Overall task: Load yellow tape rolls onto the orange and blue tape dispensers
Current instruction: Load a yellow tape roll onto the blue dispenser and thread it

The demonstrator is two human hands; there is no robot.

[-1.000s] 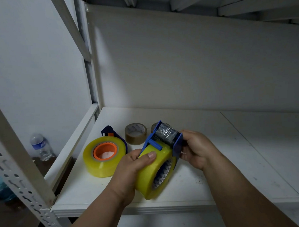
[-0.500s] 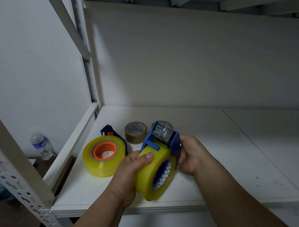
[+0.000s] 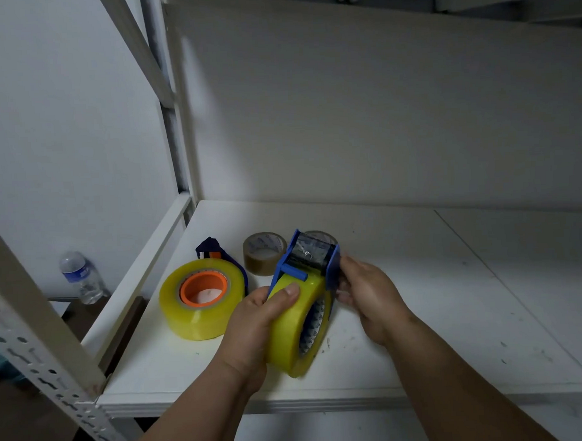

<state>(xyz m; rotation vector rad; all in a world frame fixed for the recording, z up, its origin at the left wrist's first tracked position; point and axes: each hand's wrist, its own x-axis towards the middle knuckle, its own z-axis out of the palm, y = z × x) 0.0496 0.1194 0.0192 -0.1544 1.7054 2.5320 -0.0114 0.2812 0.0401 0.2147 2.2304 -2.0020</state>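
I hold a yellow tape roll (image 3: 289,323) upright on edge above the white shelf (image 3: 419,298). My left hand (image 3: 254,325) wraps its left side, thumb on top. The blue dispenser (image 3: 309,258) sits on the roll, its hub inside the core. My right hand (image 3: 369,292) touches the dispenser's right side plate, fingers partly loosened. To the left, a second yellow tape roll (image 3: 199,299) lies flat with the orange dispenser's hub (image 3: 204,285) in its core and a dark blue part (image 3: 212,248) behind it.
Two brown tape rolls (image 3: 262,253) lie behind the dispenser; the right one is mostly hidden. A white upright post (image 3: 178,125) and side rail bound the shelf's left. A water bottle (image 3: 80,276) stands on the floor outside. A perforated steel post (image 3: 38,348) crosses the near left.
The roll and blue dispenser dropped slightly toward the shelf. My right hand slid from gripping the dispenser's far end to resting along its right side plate.
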